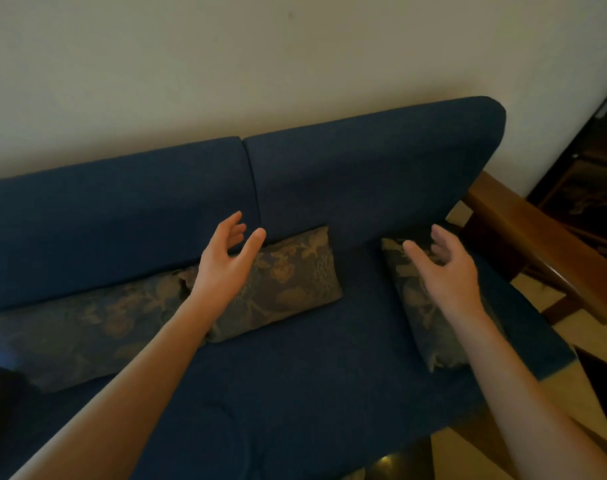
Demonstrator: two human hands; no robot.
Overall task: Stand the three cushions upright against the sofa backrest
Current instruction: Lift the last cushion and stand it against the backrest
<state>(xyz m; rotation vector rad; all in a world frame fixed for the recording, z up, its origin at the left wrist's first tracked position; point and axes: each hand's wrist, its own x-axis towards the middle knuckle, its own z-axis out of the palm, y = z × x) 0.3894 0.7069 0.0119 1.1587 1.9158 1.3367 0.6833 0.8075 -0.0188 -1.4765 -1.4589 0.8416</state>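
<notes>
Three dark floral cushions lie flat on a navy sofa seat [295, 382]. The left cushion [80, 337] and the middle cushion [288, 282] rest along the foot of the backrest [364, 181]. The right cushion [423, 320] lies lengthwise near the sofa's right end. My left hand [225, 265] hovers open above the middle cushion's left part, fingers spread. Over the right cushion's far end my right hand [444, 268] is open too, holding nothing. Both forearms hide parts of the cushions.
A wooden armrest [537, 244] runs along the sofa's right side, with dark furniture [586, 188] behind it. A pale wall [260, 64] stands behind the backrest. Light floor [599, 344] shows at the right.
</notes>
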